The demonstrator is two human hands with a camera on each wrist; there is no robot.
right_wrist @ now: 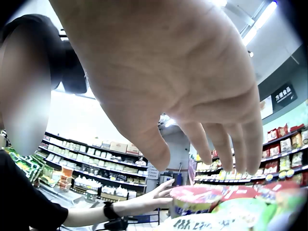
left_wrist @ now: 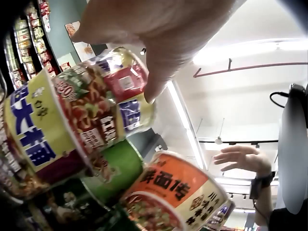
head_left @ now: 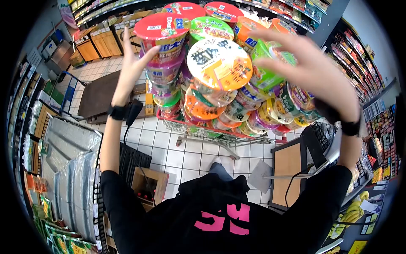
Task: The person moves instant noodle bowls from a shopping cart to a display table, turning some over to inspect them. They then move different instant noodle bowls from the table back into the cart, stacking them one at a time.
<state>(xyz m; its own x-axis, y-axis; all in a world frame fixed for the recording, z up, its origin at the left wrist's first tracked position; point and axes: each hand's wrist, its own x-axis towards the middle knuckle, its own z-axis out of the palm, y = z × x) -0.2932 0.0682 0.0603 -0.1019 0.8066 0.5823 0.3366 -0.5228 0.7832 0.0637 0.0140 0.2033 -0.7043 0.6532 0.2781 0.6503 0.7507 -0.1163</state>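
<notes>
Plainly, we have both hands raised at the two sides of a tall heap of noodle cups, which fills the shopping cart and rises above its red rim. Our left hand stands at the heap's left edge with fingers up and thumb spread well away from them, beside the red-lidded cup; we cannot tell whether the skin touches it. Our right hand, blurred in the head view, reaches over the right side near the green bowl, its fingers long and loosely apart from the thumb, gripping nothing. Between the hands sits the white-and-orange lidded cup, tilted toward us at the near edge of the pile, with more red and green lids behind it.

Below the cart's near edge we have a strip of tiled floor, where one foot shows. To the left, past another stretch of tiles, lies a dark flatbed trolley; to the right a black-framed stand narrows the room close to the cart's corner.
</notes>
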